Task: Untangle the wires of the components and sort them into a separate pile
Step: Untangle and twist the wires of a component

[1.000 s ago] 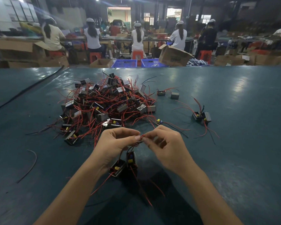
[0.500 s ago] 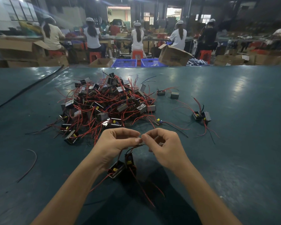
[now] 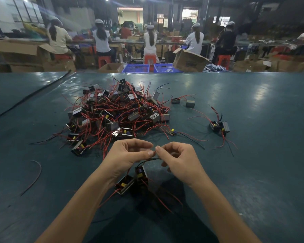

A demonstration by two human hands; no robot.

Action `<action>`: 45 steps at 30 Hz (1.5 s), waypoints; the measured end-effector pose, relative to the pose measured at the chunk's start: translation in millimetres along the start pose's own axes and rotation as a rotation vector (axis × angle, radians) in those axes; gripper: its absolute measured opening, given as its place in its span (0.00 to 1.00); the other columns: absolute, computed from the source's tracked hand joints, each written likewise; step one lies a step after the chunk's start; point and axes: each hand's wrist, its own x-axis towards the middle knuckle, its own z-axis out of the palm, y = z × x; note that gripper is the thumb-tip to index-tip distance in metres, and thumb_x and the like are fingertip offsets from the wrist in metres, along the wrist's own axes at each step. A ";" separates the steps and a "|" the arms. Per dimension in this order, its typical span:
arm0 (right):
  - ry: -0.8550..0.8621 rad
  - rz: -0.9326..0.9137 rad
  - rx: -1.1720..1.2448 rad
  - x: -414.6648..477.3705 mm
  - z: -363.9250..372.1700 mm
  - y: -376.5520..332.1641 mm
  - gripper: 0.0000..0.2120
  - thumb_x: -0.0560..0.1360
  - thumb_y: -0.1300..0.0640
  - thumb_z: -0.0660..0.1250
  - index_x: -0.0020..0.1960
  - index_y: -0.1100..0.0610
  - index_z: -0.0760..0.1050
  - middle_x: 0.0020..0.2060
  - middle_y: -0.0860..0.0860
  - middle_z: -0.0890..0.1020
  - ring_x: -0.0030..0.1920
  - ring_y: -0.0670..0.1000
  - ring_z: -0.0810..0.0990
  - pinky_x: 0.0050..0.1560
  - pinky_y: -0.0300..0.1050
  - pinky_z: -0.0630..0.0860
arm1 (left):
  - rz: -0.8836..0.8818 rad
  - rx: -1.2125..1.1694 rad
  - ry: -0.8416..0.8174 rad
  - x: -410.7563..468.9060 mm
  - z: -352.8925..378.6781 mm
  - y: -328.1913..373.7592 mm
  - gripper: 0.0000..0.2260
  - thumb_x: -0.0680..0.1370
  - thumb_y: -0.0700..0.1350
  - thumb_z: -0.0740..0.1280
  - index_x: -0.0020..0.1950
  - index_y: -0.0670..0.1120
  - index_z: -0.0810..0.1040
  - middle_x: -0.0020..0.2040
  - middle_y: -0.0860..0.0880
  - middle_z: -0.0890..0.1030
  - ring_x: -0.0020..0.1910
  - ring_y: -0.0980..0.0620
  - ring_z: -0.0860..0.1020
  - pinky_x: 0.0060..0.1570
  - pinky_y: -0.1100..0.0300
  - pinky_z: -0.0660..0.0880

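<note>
A big tangled pile of small black components with red wires (image 3: 116,113) lies on the green table (image 3: 253,155). In front of it my left hand (image 3: 128,155) and my right hand (image 3: 179,160) meet fingertip to fingertip, each pinching thin wires. From those wires two joined components (image 3: 133,179) hang just below my hands, with red leads trailing toward me. To the right sits a separate pair of components (image 3: 218,126) with red and black wires. A single small component (image 3: 172,132) lies between that pair and the big pile.
Two more loose components (image 3: 182,102) lie behind the pile's right side. A stray wire (image 3: 36,174) curves on the table at the left. Beyond the far table edge are blue crates (image 3: 135,68), cardboard boxes and several seated people.
My hands have shifted slightly away from me and up, fingertips staying together on the wires. The two hanging components have moved with them.
</note>
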 end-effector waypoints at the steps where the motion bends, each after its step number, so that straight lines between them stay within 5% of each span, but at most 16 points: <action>1: -0.016 0.033 -0.005 0.4 -0.4 -0.2 0.09 0.75 0.53 0.71 0.36 0.54 0.80 0.29 0.49 0.82 0.29 0.45 0.79 0.29 0.36 0.74 | 0.006 0.008 0.000 -0.1 0.1 -0.1 0.12 0.59 0.42 0.78 0.41 0.45 0.86 0.41 0.43 0.86 0.41 0.51 0.84 0.40 0.68 0.77; 5: -0.058 0.178 0.076 2.6 -0.6 0.1 0.11 0.76 0.56 0.69 0.35 0.55 0.79 0.27 0.47 0.80 0.26 0.43 0.75 0.26 0.36 0.71 | 0.022 0.043 -0.014 -1.0 0.7 -0.2 0.12 0.60 0.42 0.77 0.43 0.45 0.85 0.40 0.43 0.86 0.40 0.51 0.84 0.41 0.68 0.77; 13: -0.151 0.123 0.041 1.4 1.9 -0.8 0.17 0.79 0.57 0.64 0.32 0.51 0.75 0.23 0.44 0.72 0.23 0.42 0.67 0.24 0.34 0.64 | 0.024 0.026 -0.057 -2.0 -0.5 0.7 0.10 0.62 0.40 0.77 0.42 0.46 0.86 0.40 0.42 0.85 0.41 0.49 0.84 0.43 0.66 0.78; 22: -0.182 0.546 0.471 -1.2 0.7 -6.5 0.19 0.75 0.57 0.64 0.26 0.52 0.75 0.24 0.45 0.68 0.20 0.43 0.59 0.19 0.34 0.57 | 0.057 0.071 -0.063 -2.1 2.7 0.4 0.09 0.61 0.43 0.77 0.40 0.48 0.86 0.38 0.46 0.85 0.39 0.53 0.83 0.41 0.66 0.78; 25: -0.151 0.411 0.312 -0.6 0.6 -3.6 0.20 0.77 0.54 0.65 0.26 0.52 0.76 0.24 0.46 0.71 0.21 0.44 0.63 0.21 0.35 0.60 | 0.024 0.035 -0.076 -2.4 2.2 0.7 0.13 0.62 0.41 0.77 0.46 0.45 0.84 0.40 0.43 0.85 0.40 0.52 0.84 0.41 0.68 0.77; 30: 0.009 -0.203 -0.021 3.1 -5.8 7.2 0.07 0.75 0.58 0.70 0.41 0.48 0.80 0.34 0.44 0.81 0.31 0.42 0.75 0.32 0.34 0.70 | -0.050 -0.074 -0.067 0.4 0.7 0.1 0.20 0.59 0.42 0.77 0.50 0.43 0.82 0.39 0.43 0.85 0.39 0.51 0.83 0.42 0.64 0.79; 33: -0.027 -0.377 -0.130 2.9 -9.7 10.5 0.05 0.73 0.58 0.73 0.43 0.48 0.81 0.36 0.41 0.81 0.32 0.43 0.77 0.33 0.29 0.69 | -0.067 -0.093 -0.067 1.7 -0.6 0.3 0.24 0.56 0.45 0.78 0.52 0.43 0.82 0.41 0.42 0.85 0.40 0.51 0.83 0.44 0.61 0.77; 40: -0.018 -0.444 -0.219 3.7 -11.4 9.3 0.03 0.73 0.60 0.74 0.45 0.53 0.83 0.36 0.43 0.81 0.35 0.42 0.79 0.36 0.29 0.70 | -0.046 -0.126 -0.064 2.1 -2.2 -2.5 0.22 0.60 0.40 0.77 0.54 0.42 0.81 0.39 0.42 0.85 0.40 0.50 0.84 0.40 0.65 0.78; 45: -0.063 -0.156 -0.053 2.1 -7.5 5.1 0.05 0.74 0.59 0.73 0.40 0.52 0.82 0.30 0.45 0.83 0.30 0.43 0.80 0.33 0.32 0.73 | 0.044 -0.017 -0.017 3.5 -0.9 -5.4 0.19 0.60 0.42 0.77 0.50 0.44 0.81 0.36 0.48 0.84 0.39 0.53 0.83 0.42 0.67 0.77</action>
